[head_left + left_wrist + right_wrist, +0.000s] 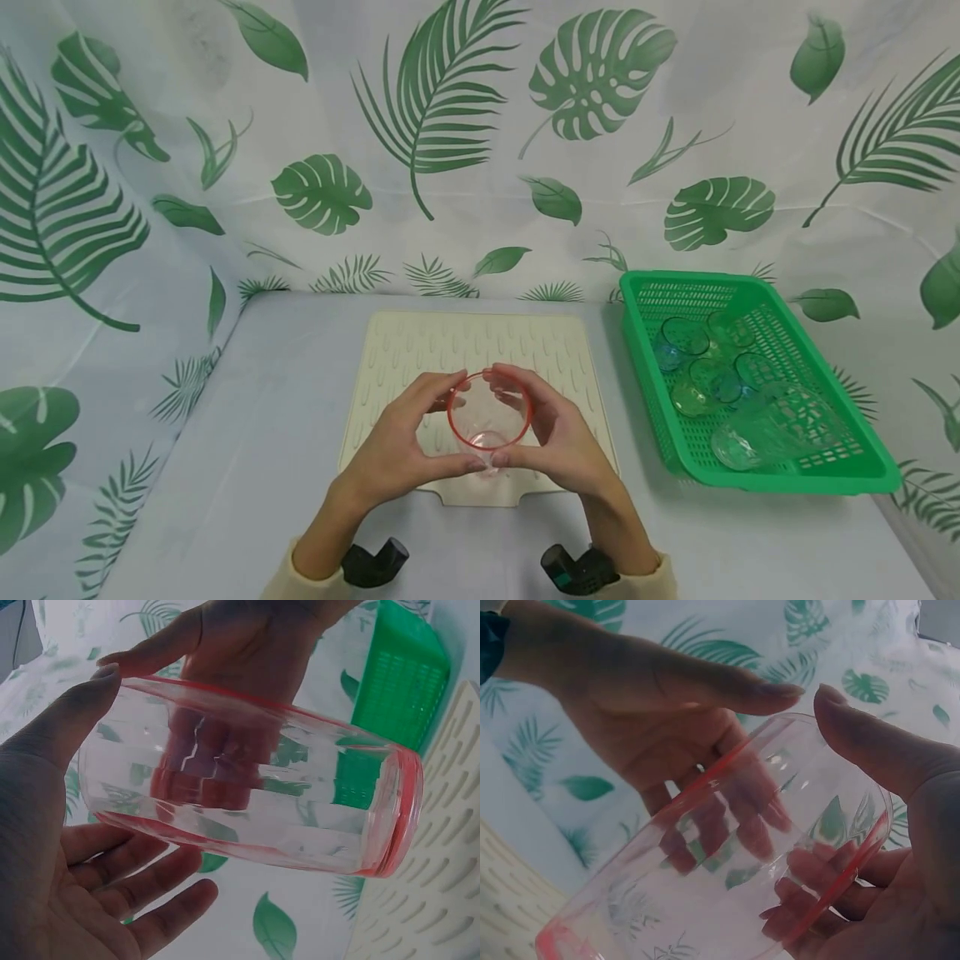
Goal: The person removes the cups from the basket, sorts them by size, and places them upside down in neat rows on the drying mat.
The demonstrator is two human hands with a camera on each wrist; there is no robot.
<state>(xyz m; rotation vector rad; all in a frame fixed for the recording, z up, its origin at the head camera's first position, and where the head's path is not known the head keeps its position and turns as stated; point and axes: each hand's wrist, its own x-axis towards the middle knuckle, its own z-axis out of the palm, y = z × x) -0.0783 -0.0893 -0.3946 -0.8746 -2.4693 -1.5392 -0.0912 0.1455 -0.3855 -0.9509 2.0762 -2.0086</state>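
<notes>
In the head view, the glass (489,417) is held between the left hand (408,442) and the right hand (558,433), mouth up, over the near part of the mat (480,337). Thumbs are set at the near side, fingers at the far side. Well apart on the right, other glasses (693,387) are held in the basket (780,481).

In the left wrist view, the glass is gripped close to its rim, its base pointed towards the mat; whether the mat is touched cannot be told. With the base unsupported, it could be knocked if brought down aslant.

In the right wrist view, fingertips are seen through the smooth wall. Should either hand's light hold be loosened, the glass might be tipped or dropped.
</notes>
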